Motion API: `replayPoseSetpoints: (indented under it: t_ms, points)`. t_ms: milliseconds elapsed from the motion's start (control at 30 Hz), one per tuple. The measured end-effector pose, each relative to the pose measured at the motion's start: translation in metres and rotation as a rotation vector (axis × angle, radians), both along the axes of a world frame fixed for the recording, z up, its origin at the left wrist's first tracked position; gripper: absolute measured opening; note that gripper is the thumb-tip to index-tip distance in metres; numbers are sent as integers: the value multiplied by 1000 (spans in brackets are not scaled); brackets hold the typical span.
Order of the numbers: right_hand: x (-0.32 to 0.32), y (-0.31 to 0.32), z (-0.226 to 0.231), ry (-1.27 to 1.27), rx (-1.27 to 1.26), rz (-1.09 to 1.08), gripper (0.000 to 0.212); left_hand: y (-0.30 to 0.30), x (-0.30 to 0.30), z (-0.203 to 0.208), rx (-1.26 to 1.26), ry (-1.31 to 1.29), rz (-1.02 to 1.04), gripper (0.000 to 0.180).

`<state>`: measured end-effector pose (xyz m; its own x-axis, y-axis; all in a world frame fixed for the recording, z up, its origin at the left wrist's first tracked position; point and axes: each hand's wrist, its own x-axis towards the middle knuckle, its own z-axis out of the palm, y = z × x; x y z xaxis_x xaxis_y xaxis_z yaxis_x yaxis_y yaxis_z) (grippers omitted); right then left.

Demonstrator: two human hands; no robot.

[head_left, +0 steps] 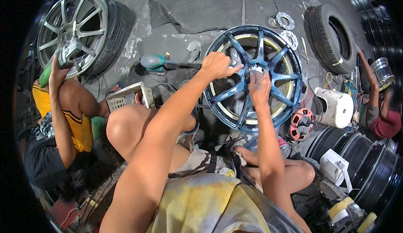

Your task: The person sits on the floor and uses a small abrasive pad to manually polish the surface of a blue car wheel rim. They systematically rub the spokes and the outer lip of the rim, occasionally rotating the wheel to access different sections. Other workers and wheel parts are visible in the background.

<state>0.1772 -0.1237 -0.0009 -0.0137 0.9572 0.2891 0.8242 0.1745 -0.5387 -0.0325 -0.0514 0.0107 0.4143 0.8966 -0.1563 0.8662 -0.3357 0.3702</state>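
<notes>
Right now, head view: blue alloy rim (268,91) stands upright on the concrete floor (210,6) just past the person's knees; left hand (218,65) rests on its upper-left edge w/ fingers loosely curled, gripping nothing else. Right hand (260,88) presses at the hub, fingers bent; can't tell if it holds anything. Green power tool (153,62) lies nearby on the left.
</notes>
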Motion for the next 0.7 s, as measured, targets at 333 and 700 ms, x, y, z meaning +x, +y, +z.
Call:
replayPoseSetpoints:
  t_ms: [333, 700]
  points:
    - [-4, 5, 2, -8, -23, -3, 13, 0, -2, 3, -23, -18, 3, 90]
    - [-7, -2, -2, 22, -4, -37, 14, -1, -2, 12, -83, -11, 15, 85]
